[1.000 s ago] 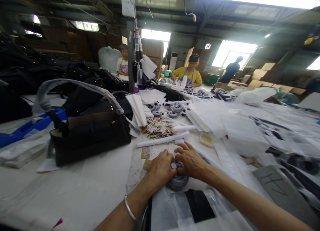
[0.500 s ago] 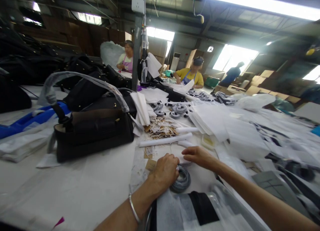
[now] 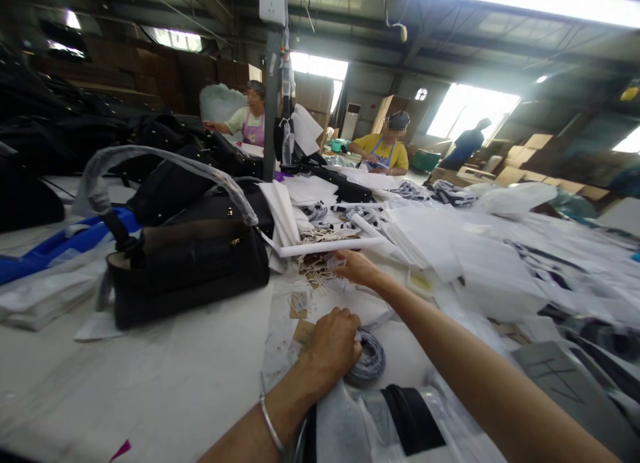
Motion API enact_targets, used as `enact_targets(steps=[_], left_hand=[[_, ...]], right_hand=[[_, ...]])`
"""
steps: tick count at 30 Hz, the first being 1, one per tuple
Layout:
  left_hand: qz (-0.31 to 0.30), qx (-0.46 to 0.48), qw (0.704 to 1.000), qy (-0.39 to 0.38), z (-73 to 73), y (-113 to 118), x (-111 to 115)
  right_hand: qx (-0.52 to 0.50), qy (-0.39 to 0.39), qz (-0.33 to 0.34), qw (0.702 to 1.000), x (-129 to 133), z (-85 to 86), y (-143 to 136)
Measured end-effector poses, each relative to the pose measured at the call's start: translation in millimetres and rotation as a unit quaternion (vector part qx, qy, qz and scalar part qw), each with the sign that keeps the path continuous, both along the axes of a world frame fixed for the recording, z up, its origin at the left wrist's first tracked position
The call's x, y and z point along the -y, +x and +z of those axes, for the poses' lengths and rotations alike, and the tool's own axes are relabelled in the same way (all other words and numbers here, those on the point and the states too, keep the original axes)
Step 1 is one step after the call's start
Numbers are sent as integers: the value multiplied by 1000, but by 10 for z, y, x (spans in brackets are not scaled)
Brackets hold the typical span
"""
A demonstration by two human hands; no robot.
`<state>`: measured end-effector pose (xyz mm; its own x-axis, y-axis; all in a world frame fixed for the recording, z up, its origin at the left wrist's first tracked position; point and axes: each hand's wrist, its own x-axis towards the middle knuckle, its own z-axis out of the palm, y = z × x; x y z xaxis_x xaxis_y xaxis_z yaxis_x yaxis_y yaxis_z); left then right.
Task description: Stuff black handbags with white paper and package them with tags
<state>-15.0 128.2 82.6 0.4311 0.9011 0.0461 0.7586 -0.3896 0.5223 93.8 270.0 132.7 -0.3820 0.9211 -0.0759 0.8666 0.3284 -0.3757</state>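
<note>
My left hand (image 3: 334,343) is closed on the edge of a coiled grey strap (image 3: 370,359) lying on the table; its fingertips are partly hidden behind the knuckles. Farther forward, my right hand (image 3: 357,268) reaches with fingers stretched out to a heap of string hang tags (image 3: 316,276). A white foam roll (image 3: 333,247) lies across the heap, just beyond those fingertips. Close to my body, under my forearms, is a piece wrapped in clear plastic with a black band (image 3: 413,419). Small brown cards (image 3: 299,306) lie left of my hands.
A black handbag (image 3: 190,269) with a plastic-wrapped handle stands at left, before piled black bags (image 3: 170,126). White foam sheets (image 3: 425,243) and more strap coils spread to the right. A post (image 3: 273,103) rises behind. Two co-workers sit beyond; another person is farther back.
My right hand has moved forward and left, from near the coil to the tag heap. The white roll has shifted away from me onto the heap. My left hand stays at the coil.
</note>
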Motion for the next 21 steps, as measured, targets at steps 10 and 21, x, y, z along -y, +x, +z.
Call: enact_targets(steps=[10,21], left_hand=[[5,0,1000,7,-29,9,-22],[12,-7,1000,17,-53,7,-40]], right_hand=[[10,-167,-51,985,16,227,371],[16,-101,-15,995,15,191,342]])
